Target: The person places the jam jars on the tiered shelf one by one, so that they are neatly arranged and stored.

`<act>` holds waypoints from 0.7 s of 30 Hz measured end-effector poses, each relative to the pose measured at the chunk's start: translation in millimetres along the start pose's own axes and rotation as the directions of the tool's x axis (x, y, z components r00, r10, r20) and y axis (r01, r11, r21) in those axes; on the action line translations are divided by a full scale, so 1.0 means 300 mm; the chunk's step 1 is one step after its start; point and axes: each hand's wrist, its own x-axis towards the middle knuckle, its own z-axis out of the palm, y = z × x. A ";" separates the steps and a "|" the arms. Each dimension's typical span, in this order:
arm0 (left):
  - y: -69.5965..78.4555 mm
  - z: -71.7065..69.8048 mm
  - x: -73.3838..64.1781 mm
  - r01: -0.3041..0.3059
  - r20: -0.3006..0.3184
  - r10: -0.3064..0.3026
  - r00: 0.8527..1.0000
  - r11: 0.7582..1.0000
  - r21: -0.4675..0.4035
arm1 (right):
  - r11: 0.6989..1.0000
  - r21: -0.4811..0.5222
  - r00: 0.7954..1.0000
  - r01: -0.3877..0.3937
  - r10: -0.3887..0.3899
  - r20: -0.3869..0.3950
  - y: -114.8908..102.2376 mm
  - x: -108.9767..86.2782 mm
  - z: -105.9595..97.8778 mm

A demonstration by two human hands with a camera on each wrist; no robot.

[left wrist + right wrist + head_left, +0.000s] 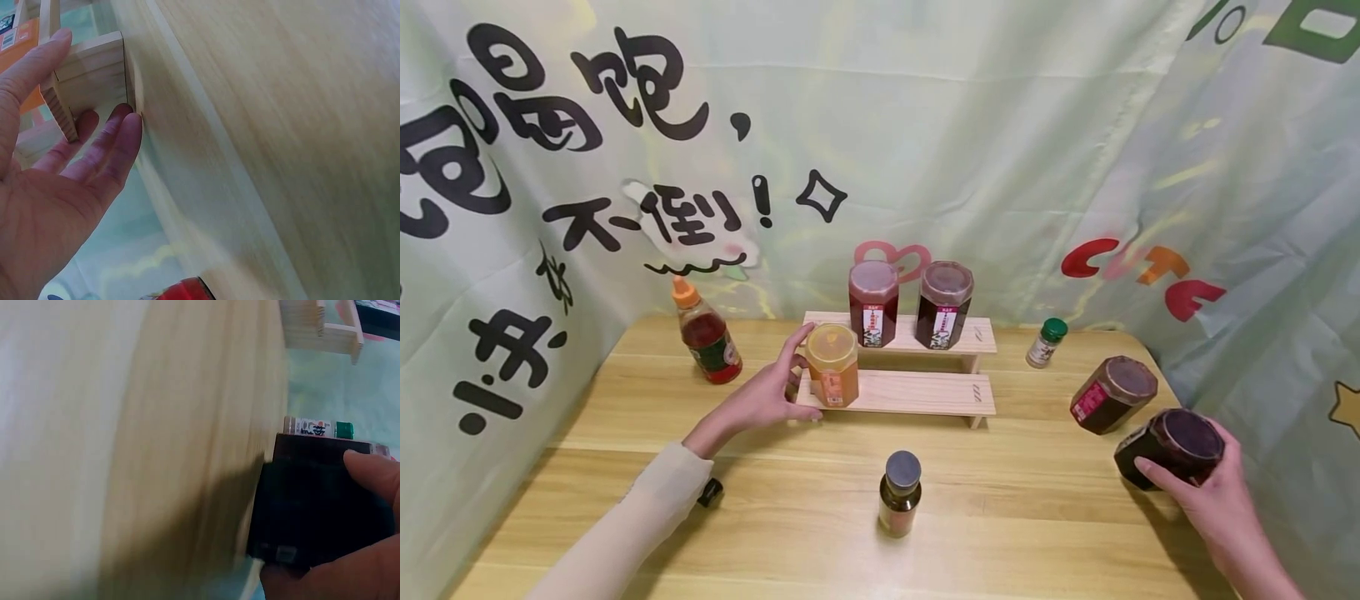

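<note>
At the left end of a two-step wooden stand (917, 392), my left hand (767, 396) holds the lower step, thumb in front and fingers curving behind. The left wrist view shows the thumb at the board's end (59, 103). Close beside that hand, a yellow-orange octagonal jar (835, 375) stands on the lower step. On the upper step are a dark red jar (872, 300) and a dark purple jar (943, 308). At the right, my right hand (1221, 492) grips a tilted dark octagonal jar (1161, 450); its underside hides some fingers in the right wrist view.
Another dark jar (1108, 396) stands just behind the gripped one, near a green-capped shaker (1045, 343). A dark-capped small bottle (898, 496) stands at the front. Far left is a red sauce bottle (709, 337) with an orange cap. Printed curtains (985, 150) surround the table (1000, 508).
</note>
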 end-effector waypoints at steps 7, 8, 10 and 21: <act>0.005 0.000 0.004 0.006 0.006 -0.005 1.000 1.000 -0.017 | 0.952 -0.305 0.994 -0.020 -0.014 -0.109 -0.014 -0.025 0.014; 0.006 -0.001 0.004 0.007 0.007 -0.007 1.000 1.000 -0.020 | 0.946 -0.323 0.993 -0.031 -0.008 -0.118 -0.019 -0.026 0.015; 0.006 -0.002 0.005 0.007 0.008 -0.007 1.000 1.000 -0.022 | 0.918 -0.391 0.990 -0.058 0.004 -0.140 -0.029 -0.028 0.017; 0.006 0.000 -0.002 0.017 0.004 -0.017 1.000 1.000 -0.018 | 0.859 -0.501 0.986 -0.107 0.027 -0.164 -0.055 -0.047 0.025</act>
